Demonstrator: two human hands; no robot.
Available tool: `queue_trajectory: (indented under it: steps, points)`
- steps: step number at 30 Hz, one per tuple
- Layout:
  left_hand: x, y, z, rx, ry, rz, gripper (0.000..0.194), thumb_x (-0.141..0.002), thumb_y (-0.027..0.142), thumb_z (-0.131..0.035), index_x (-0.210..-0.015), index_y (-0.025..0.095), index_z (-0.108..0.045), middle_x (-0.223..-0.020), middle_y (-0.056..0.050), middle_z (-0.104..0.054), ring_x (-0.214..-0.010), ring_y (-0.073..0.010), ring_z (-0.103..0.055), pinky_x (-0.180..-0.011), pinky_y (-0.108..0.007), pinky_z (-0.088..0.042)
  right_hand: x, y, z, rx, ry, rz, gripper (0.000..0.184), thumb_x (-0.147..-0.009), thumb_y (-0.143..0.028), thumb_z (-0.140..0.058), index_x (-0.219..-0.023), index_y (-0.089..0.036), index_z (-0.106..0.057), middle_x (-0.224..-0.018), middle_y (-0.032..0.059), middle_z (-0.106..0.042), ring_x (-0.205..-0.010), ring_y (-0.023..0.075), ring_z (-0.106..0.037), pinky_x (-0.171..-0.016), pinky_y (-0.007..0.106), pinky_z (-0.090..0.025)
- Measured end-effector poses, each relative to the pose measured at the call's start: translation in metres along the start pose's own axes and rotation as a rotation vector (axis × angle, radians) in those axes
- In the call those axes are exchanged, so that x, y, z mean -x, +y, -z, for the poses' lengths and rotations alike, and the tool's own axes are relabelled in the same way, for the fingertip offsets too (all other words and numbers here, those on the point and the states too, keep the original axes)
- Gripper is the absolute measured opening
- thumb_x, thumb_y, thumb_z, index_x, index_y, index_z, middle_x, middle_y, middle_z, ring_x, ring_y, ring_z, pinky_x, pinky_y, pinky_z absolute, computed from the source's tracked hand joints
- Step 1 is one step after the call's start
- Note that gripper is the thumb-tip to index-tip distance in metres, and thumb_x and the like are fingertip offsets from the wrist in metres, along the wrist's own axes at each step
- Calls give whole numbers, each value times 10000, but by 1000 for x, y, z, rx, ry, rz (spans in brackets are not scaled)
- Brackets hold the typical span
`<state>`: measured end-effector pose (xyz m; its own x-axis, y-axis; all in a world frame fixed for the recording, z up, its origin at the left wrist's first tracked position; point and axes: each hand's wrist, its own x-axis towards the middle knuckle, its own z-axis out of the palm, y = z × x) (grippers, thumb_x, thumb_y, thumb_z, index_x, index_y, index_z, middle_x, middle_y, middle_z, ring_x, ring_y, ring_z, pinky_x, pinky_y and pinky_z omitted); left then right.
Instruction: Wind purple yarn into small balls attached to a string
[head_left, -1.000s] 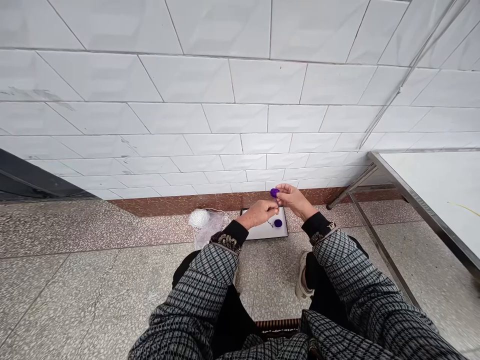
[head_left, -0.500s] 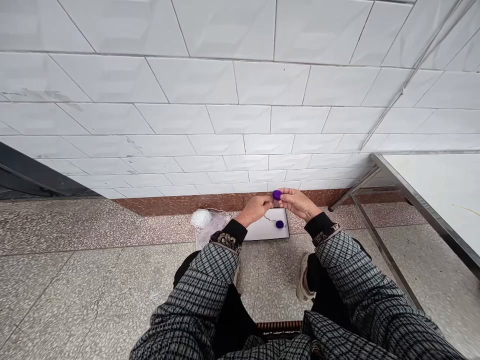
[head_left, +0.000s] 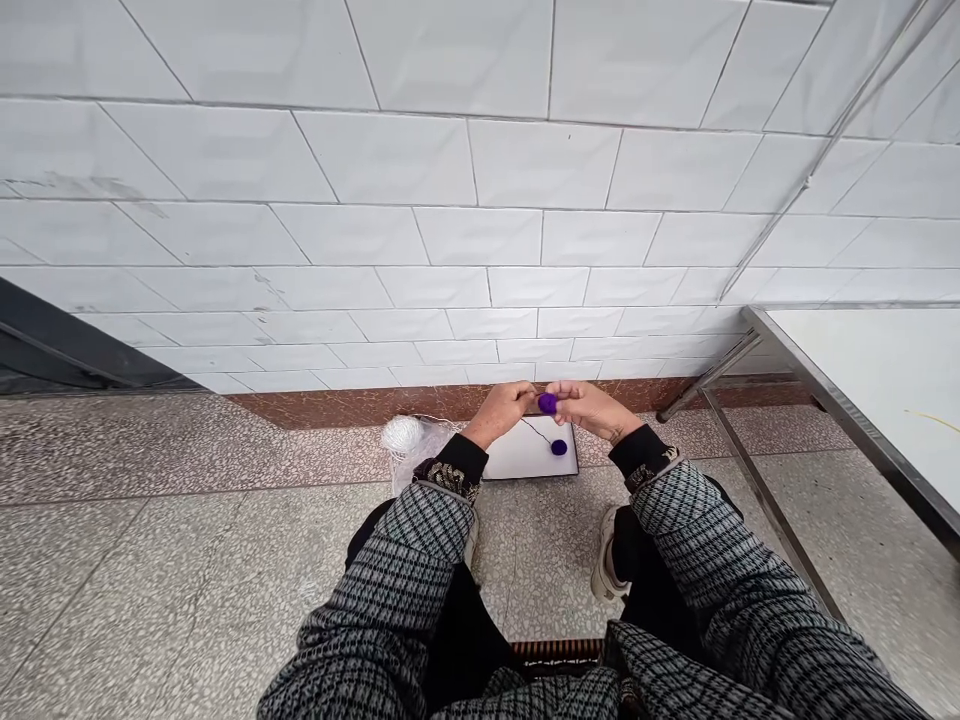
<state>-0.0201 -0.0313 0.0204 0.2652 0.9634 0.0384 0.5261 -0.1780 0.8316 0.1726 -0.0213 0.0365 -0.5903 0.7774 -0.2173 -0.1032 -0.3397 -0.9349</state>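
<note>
My right hand (head_left: 589, 405) pinches a small purple yarn piece (head_left: 547, 403) between thumb and fingers; whether it is wound or crocheted I cannot tell. My left hand (head_left: 508, 408) is closed in a pinch just left of it, fingertips nearly touching the piece. A thin dark yarn strand (head_left: 536, 431) rises toward the left fingers from a purple yarn ball (head_left: 559, 447). That ball lies in a shallow white tray (head_left: 517, 464) with a dark edge, on the floor below my hands.
Left of the tray sits a white yarn ball (head_left: 403, 432) with a clear plastic bag (head_left: 427, 447). A metal-framed table (head_left: 862, 400) stands on the right. Ahead is a white tiled wall (head_left: 480, 240); my shoe (head_left: 607, 560) rests on the speckled floor.
The purple piece has come slightly down and left with my right hand. My left hand has risen a little and shifted left, and the yarn strand looks straighter.
</note>
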Motion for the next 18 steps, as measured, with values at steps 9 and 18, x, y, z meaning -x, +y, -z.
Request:
queue_trajectory:
  steps: [9,18]
  points:
    - [12,12,-5,-29,-109,-159,211,-852,255,-495,-716,156,-624,-679,3,-600,-660,-135,-516,-669,-248,-389,-13,16,7,270,253,-20,265,-610,-124,-758,-804,-175,-584,-606,-49,-604,-525,85,-520,-530,226,-426]
    - [24,11,-9,-82,3,-50,197,-852,248,-499,-688,171,-575,-698,-1,-606,-704,-152,-532,-681,-258,-386,3,2,-7,-207,147,86,369,-594,-246,-854,-868,-174,-617,-724,-21,-644,-586,73,-559,-593,215,-488]
